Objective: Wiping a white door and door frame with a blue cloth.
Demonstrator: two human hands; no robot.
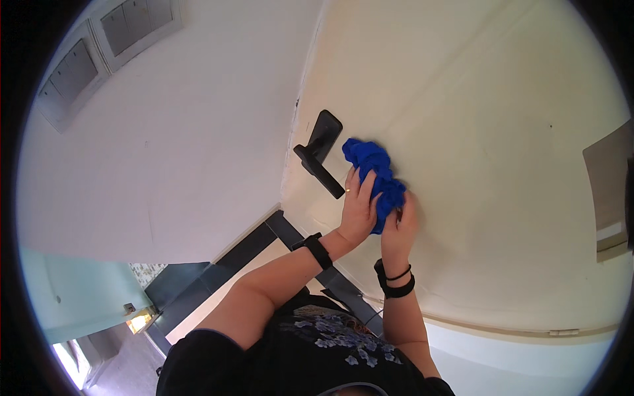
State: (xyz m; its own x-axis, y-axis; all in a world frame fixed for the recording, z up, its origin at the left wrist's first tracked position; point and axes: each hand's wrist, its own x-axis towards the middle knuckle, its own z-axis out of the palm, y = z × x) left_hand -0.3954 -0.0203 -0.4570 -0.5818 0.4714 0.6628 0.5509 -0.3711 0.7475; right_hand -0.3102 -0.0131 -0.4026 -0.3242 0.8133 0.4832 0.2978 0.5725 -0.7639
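grip: left hand (358, 210) + right hand (400, 232) both clutching a bunched blue cloth (370, 160) | cloth: under the fingers, looks pressed on the door (489, 165); imo flatten it for even pressure | just left of grip: black handle (323, 177), so I'd mind the knuckles | further left: wall (191, 145)

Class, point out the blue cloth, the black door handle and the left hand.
Blue cloth (381, 173), head view: its crumpled middle.
Black door handle (322, 173), head view: on its lever.
Left hand (358, 212), head view: back of the hand.
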